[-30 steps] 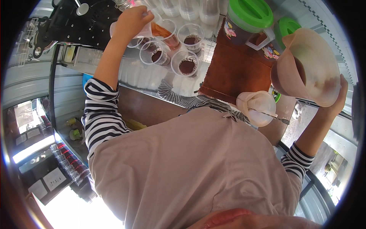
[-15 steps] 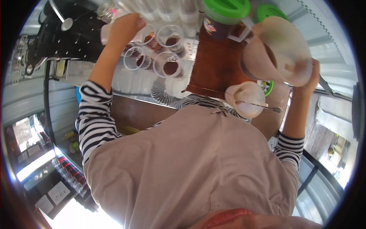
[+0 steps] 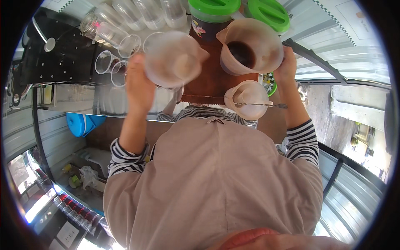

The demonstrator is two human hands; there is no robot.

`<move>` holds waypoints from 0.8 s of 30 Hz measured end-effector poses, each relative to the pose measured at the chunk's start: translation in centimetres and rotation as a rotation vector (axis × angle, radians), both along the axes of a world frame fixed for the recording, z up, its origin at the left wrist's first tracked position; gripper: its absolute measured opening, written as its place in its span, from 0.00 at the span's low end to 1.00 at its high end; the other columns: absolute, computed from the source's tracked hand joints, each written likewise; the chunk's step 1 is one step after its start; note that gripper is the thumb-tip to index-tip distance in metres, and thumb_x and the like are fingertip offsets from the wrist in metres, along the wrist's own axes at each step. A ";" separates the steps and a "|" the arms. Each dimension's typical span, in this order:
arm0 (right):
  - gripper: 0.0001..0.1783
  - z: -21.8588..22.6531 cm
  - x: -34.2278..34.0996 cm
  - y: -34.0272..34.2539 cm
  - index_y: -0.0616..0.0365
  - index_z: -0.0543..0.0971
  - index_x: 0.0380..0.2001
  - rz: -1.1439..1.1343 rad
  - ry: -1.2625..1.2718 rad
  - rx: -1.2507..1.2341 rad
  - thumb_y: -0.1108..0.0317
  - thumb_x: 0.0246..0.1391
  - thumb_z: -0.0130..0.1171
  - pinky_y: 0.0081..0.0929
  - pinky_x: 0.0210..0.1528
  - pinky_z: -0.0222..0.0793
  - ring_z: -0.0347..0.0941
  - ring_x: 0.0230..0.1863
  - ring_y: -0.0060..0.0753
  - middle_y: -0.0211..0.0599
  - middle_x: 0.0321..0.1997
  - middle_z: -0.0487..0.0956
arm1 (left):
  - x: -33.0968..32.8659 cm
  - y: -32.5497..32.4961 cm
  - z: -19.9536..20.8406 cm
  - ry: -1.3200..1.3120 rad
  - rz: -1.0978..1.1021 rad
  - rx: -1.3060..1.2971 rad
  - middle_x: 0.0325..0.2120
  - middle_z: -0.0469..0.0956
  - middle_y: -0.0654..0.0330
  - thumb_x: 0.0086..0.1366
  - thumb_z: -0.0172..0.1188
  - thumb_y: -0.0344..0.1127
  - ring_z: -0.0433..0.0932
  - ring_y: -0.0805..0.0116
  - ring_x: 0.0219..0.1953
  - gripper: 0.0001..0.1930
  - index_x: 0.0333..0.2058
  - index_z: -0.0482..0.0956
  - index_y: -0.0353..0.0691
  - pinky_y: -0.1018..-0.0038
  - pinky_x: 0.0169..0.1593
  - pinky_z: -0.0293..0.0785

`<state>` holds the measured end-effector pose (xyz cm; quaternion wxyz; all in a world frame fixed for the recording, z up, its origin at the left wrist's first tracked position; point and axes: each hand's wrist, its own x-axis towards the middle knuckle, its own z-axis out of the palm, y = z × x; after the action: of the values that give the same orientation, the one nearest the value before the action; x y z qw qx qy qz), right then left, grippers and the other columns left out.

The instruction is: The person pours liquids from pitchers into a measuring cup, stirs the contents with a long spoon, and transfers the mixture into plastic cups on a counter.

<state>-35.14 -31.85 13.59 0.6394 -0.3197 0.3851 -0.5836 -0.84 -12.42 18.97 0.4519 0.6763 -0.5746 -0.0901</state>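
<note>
My left hand (image 3: pixel 139 83) is closed on a translucent plastic jug (image 3: pixel 173 58), blurred by motion, which hangs over the cups and the brown mat's left part. On the right, my right hand (image 3: pixel 286 64) grips a larger translucent jug (image 3: pixel 266 48) by its outer side; dark liquid lies in it. Between my body and that jug stands a small translucent jug (image 3: pixel 246 89) with a metal fork (image 3: pixel 280 106) laid across its top. Clear plastic cups (image 3: pixel 104 62) stand beside my left hand, partly hidden by it and the jug.
Stacks of clear cups (image 3: pixel 146 14) and a glass jar (image 3: pixel 88 24) line the back. Two green-lidded pitchers (image 3: pixel 214 8) stand behind the brown mat (image 3: pixel 204 89). A black perforated panel (image 3: pixel 66 50) lies at the left; a blue container (image 3: pixel 79 124) is lower down.
My left hand has come rightward and nearer from the jar and cups, with a jug now plainly visible in it. The right-hand jug has shifted left in view and tilted, showing its dark liquid.
</note>
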 end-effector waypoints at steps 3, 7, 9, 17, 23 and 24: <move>0.10 -0.9 0.2 0.2 0.64 0.76 0.28 0.017 -0.007 0.043 0.68 0.55 0.49 0.24 0.37 0.71 0.76 0.31 0.27 0.38 0.29 0.79 | -4.3 0.7 -2.7 1.231 -0.209 0.071 0.32 0.69 0.64 0.72 0.39 0.41 0.67 0.78 0.35 0.12 0.39 0.67 0.39 0.79 0.40 0.67; 0.10 -2.5 -0.2 0.1 0.63 0.76 0.29 0.021 -0.014 0.084 0.68 0.55 0.48 0.26 0.39 0.71 0.76 0.32 0.27 0.37 0.30 0.79 | -7.1 1.6 -5.1 1.165 -0.287 0.273 0.26 0.64 0.69 0.72 0.40 0.43 0.61 0.85 0.28 0.12 0.35 0.65 0.41 0.83 0.34 0.64; 0.10 -3.6 -0.1 -0.1 0.63 0.76 0.30 0.076 -0.026 0.077 0.69 0.55 0.49 0.27 0.41 0.70 0.76 0.33 0.28 0.36 0.31 0.79 | -7.4 1.7 -7.1 1.174 -0.297 0.254 0.26 0.64 0.69 0.72 0.40 0.43 0.61 0.85 0.29 0.12 0.34 0.64 0.41 0.84 0.34 0.63; 0.20 -3.9 -1.3 0.7 0.61 0.73 0.45 0.159 0.232 0.031 0.57 0.59 0.45 0.33 0.56 0.60 0.68 0.50 0.32 0.38 0.46 0.75 | -7.3 1.0 -15.8 0.815 -0.251 0.080 0.26 0.64 0.69 0.72 0.43 0.42 0.60 0.83 0.31 0.12 0.33 0.65 0.39 0.84 0.36 0.61; 0.18 4.1 -0.6 6.0 0.58 0.72 0.44 -0.296 0.803 -0.323 0.57 0.58 0.48 0.29 0.56 0.54 0.63 0.52 0.28 0.30 0.46 0.71 | -6.6 4.2 -15.7 0.937 -0.133 0.053 0.29 0.66 0.66 0.68 0.51 0.36 0.64 0.80 0.31 0.08 0.38 0.65 0.38 0.82 0.36 0.63; 0.14 5.7 0.0 7.6 0.62 0.71 0.42 -0.312 0.826 -0.527 0.65 0.55 0.51 0.29 0.56 0.55 0.63 0.50 0.28 0.33 0.45 0.70 | -6.4 5.4 -15.7 0.917 -0.071 0.056 0.29 0.67 0.66 0.67 0.51 0.35 0.65 0.80 0.32 0.08 0.39 0.65 0.38 0.82 0.36 0.64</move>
<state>-35.17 -24.27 19.25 0.2370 -0.6126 0.4886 -0.5743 -7.20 -7.03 3.25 0.6375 0.5585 -0.3357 -0.4111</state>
